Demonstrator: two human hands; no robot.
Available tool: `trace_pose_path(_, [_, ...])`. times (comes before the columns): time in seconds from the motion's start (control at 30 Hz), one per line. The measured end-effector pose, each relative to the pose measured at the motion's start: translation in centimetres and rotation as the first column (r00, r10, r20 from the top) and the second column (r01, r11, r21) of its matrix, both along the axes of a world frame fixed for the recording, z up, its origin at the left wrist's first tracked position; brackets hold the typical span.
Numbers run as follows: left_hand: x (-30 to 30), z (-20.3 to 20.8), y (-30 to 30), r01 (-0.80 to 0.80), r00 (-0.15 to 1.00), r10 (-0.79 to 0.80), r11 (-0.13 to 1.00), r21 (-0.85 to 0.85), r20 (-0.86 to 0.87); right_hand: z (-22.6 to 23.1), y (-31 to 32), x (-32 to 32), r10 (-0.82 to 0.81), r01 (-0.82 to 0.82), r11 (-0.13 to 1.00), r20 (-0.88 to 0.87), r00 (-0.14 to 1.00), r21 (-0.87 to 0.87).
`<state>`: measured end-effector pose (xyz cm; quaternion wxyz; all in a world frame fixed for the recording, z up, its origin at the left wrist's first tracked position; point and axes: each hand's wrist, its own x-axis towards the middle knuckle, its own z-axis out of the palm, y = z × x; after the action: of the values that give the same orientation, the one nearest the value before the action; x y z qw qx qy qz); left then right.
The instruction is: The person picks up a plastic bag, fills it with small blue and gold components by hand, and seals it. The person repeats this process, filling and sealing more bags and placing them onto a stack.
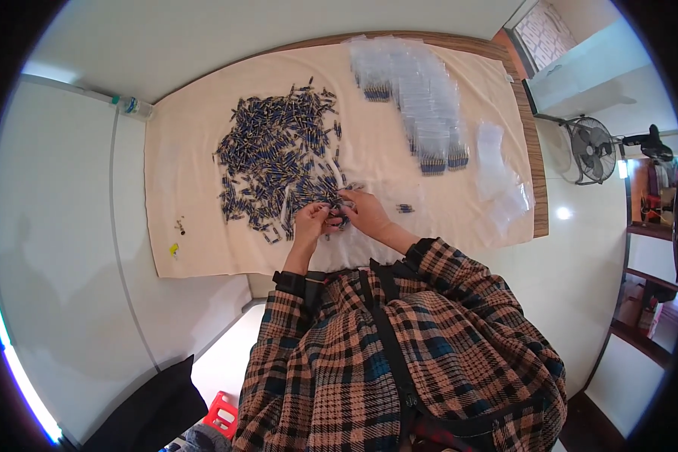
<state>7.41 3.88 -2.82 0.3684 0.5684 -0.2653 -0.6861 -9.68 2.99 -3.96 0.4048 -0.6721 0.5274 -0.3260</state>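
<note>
A wide heap of small slim blue-and-gold pieces with dark ends covers the left middle of the cloth. At its near edge my left hand is closed, its curled fingers around a few of these pieces. My right hand meets it from the right, thumb and fingers pinched at the same small bunch. Just what lies between the fingertips is partly hidden. Beneath and beside my hands lies a clear plastic bag. A small row of loose pieces rests right of my right hand.
Filled clear bags overlap in rows at the far right, blue-and-gold pieces at their ends. Flat clear bags lie near the right edge of the cream cloth. A yellow item sits at left; a bottle stands beyond. A fan is right.
</note>
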Motion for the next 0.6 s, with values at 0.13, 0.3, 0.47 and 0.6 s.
trace_pose_path(0.13, [0.2,-0.8,-0.1,0.061,0.996,-0.061,0.998,0.006,-0.071,1.0,-0.6,0.4,0.142,-0.137,0.990,-0.157,0.977,0.044])
trace_pose_path(0.3, [0.1,-1.3,-0.2,0.155,0.962,-0.159,0.987,-0.034,-0.220,0.2,-0.8,0.9,0.145,-0.148,0.989,-0.166,0.975,-0.001])
trace_pose_path(0.47, [0.2,-0.9,-0.6,0.128,0.950,-0.096,0.987,0.093,-0.296,0.6,-1.3,0.8,0.153,-0.152,0.988,-0.032,0.988,0.038])
trace_pose_path(0.6, [0.4,-0.4,-0.8,0.125,0.926,-0.066,0.983,0.136,-0.372,1.0,-1.5,0.6,0.112,-0.153,0.960,0.179,0.978,0.236])
